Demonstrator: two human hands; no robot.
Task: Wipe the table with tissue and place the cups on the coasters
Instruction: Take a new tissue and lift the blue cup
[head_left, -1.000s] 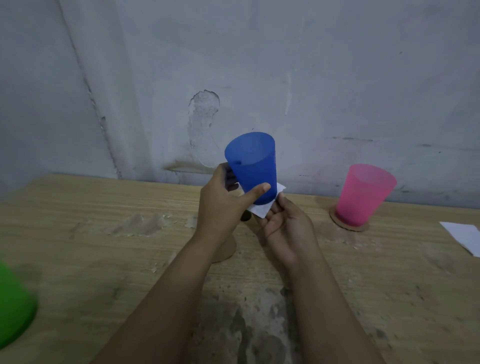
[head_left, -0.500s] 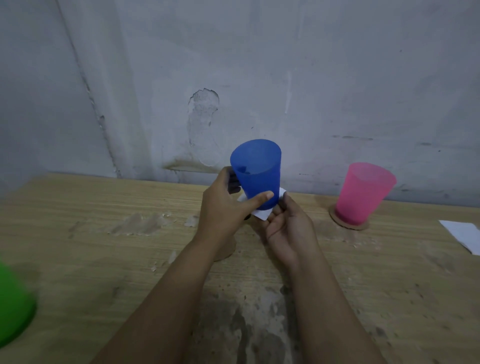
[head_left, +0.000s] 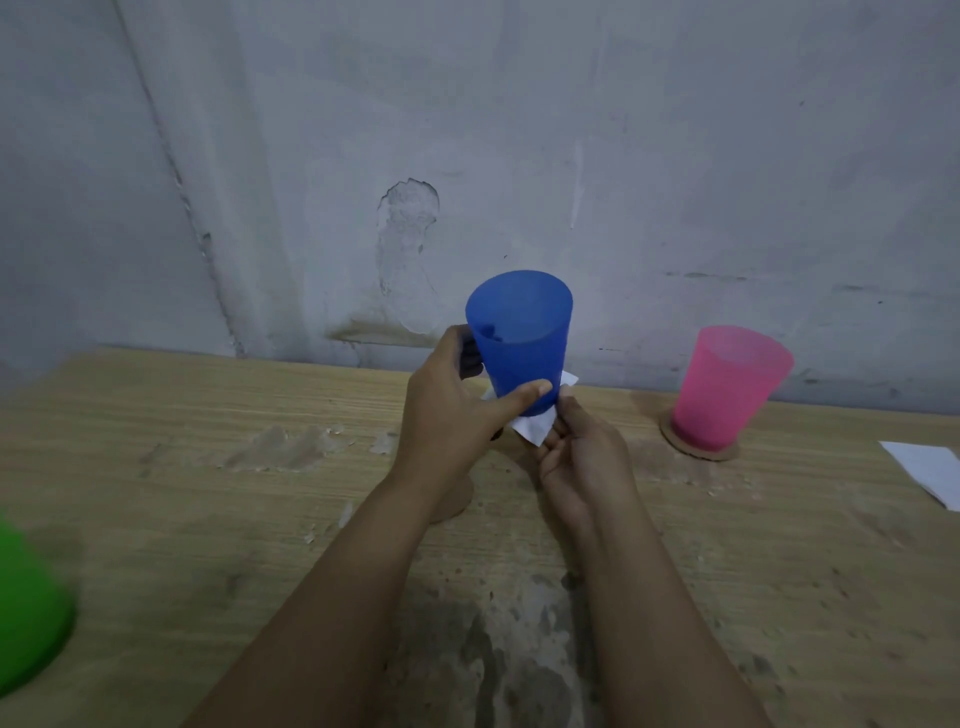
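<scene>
Blue cup held up off the worktop, mouth upward and tilted slightly toward the camera. This cup serves as the landmark for all positions below.

Left hand: grasping the blue cup around its lower half, thumb across the near side, fingers wrapped behind.

Right hand: just below and right of the blue cup, palm turned up, fingertips pinching a white tissue. The tissue lies against the base of the cup; one corner pokes out to the right of the cup, another hangs below it. Whether the tissue covers the whole underside cannot be told, as the cup and thumb hide it.

Pink cup: well to the right of the blue cup, upright on a round brown coaster, close to the wall.

A second brown coaster: below the blue cup, on the worktop, mostly hidden by the left forearm; only its right edge shows.

Green cup: far to the lower left of the blue cup, at the frame edge, blurred; how it sits cannot be told.

White sheet of tissue: far right of the blue cup, flat on the worktop, cut off by the frame edge.

Worktop surface: pale wood grain with worn, flaked patches left of the blue cup and a dark stained area below it, between the forearms.
</scene>
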